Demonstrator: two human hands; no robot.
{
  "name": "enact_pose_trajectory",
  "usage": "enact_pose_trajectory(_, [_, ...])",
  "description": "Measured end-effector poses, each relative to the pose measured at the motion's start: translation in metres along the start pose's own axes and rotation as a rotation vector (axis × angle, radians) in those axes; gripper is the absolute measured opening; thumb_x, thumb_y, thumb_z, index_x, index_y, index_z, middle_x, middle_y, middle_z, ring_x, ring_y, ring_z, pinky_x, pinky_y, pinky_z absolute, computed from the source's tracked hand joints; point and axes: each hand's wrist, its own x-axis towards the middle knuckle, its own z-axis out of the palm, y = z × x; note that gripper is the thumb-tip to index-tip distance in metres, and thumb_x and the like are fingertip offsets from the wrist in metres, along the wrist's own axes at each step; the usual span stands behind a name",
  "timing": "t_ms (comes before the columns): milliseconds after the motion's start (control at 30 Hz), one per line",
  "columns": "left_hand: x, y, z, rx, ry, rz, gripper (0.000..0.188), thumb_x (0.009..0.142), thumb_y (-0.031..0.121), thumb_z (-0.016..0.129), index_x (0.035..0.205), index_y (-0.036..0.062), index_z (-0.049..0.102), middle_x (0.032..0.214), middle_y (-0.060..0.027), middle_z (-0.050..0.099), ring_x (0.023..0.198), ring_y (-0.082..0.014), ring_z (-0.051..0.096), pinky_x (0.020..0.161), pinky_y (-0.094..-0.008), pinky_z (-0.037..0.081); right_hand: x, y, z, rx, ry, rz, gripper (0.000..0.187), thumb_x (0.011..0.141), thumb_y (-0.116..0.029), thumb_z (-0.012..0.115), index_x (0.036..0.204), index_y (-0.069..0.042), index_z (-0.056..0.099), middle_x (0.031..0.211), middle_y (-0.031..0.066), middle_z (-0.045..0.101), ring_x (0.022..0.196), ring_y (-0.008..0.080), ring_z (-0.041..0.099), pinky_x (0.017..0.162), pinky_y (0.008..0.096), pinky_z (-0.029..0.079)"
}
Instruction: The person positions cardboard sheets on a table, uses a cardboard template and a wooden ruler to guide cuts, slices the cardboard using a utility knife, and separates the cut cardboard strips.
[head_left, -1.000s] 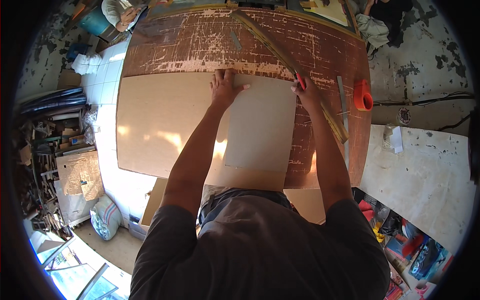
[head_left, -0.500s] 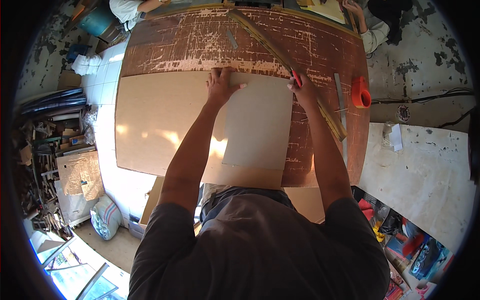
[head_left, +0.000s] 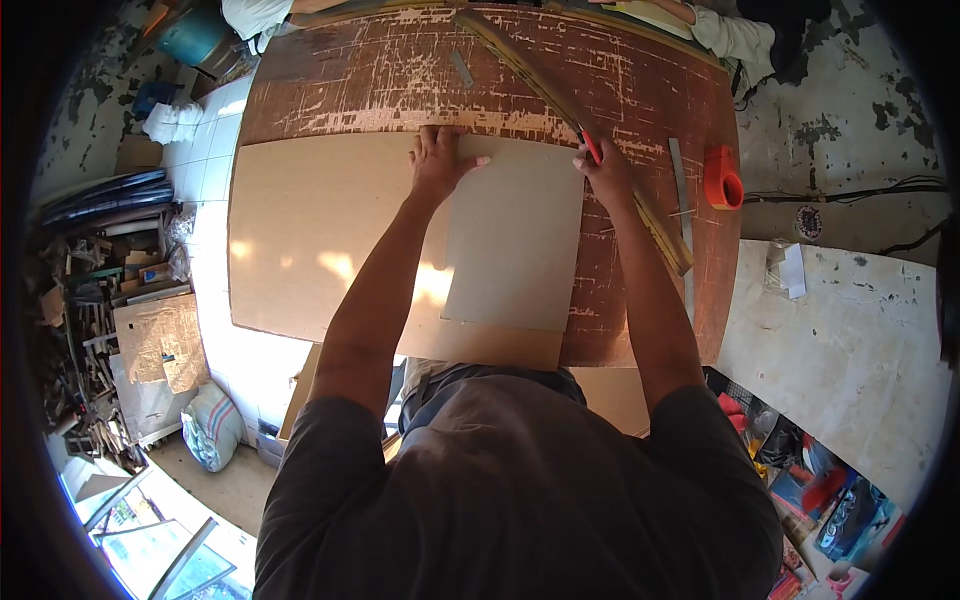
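Atop tan cardboard (head_left: pixel 320 195), grey sheet (head_left: pixel 514 245)

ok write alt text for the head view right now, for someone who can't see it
A person's left hand rests spread by the far left corner of a grey sheet lying on a larger tan sheet, while the right hand holds a slim red tool near the far right corner. Beneath is a scratched reddish-brown table.
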Motion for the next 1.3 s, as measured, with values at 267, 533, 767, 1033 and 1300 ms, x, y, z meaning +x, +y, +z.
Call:
enact_pose_trajectory(267, [-0.007,0.006,-0.002,0.041,0.0,-0.049,0.07,0.078,0.054,0.078,0.135,0.0229,0.051,0.136,-0.0125,0.039,0.13,-0.0362,0.038,0.108,-0.0515,0.03,-0.008,-0.01,0.007,-0.04,0.1,-0.059,0.031,0.086,-0.015,0.075,0.113,-0.006,0.061,0.099,0.0106,0.07,0.09,0.0236,0.068,0.082,0.0353,0.051])
enact_pose_trajectory(533, [-0.005,0.015,-0.01,0.091,-0.047,-0.102,0.071,0.078,0.055,0.078,0.135,0.0239,0.052,0.138,-0.0134,0.039,0.129,-0.0361,0.039,0.109,-0.0516,0.03,-0.006,-0.005,0.006,-0.039,0.104,-0.061,0.037,0.086,-0.016,0.076,0.118,-0.009,0.062,0.102,0.0082,0.071,0.093,0.0244,0.07,0.082,0.0371,0.052])
enact_pose_trajectory(767, [-0.03,0.022,-0.001,0.181,0.122,-0.033,0.071,0.085,0.043,0.075,0.143,0.0168,0.043,0.144,-0.0151,0.038,0.132,-0.0355,0.038,0.108,-0.0523,0.033,-0.01,-0.01,0.01,-0.081,0.102,-0.05,0.033,0.086,-0.019,0.077,0.115,-0.009,0.064,0.099,0.0092,0.072,0.092,0.0243,0.07,0.081,0.037,0.052])
enact_pose_trajectory(1033, [-0.18,0.08,0.036,-0.007,-0.145,0.437,0.062,0.091,0.032,0.068,0.147,0.0198,0.046,0.156,-0.0098,0.036,0.147,-0.0319,0.029,0.122,-0.0514,0.025,-0.007,-0.004,0.011,-0.123,0.125,-0.033,0.035,0.084,-0.021,0.078,0.115,-0.01,0.065,0.099,0.0087,0.072,0.088,0.0237,0.07,0.079,0.0372,0.052])
enact_pose_trajectory(1300, [-0.19,0.092,0.049,0.231,-0.106,0.464,0.065,0.097,0.06,0.048,0.152,0.027,0.039,0.162,-0.0074,0.028,0.152,-0.0302,0.019,0.125,-0.0514,0.015,-0.024,0.019,-0.001,0.284,0.218,-0.23,0.032,0.09,-0.028,0.075,0.115,-0.008,0.068,0.096,0.007,0.073,0.085,0.0216,0.07,0.078,0.0359,0.052])
